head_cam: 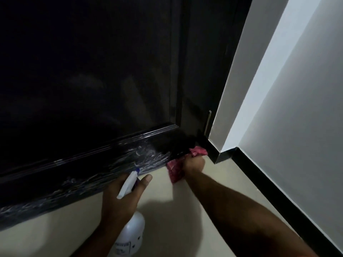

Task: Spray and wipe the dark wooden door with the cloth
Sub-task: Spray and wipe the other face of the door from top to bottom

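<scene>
The dark wooden door [89,80] fills the upper left; its bottom rail [104,164] shows whitish wet streaks. My right hand [193,163] grips a red patterned cloth [175,168] and presses it against the door's lower right corner, near the hinge side. My left hand [122,197] holds a white spray bottle [130,232] by the neck, its nozzle [136,171] pointing at the bottom rail, thumb stretched out to the right.
A white wall [297,108] with a black skirting board [278,197] runs along the right. The dark door frame [207,71] meets it at a corner by the cloth. Beige floor [55,236] lies below the door.
</scene>
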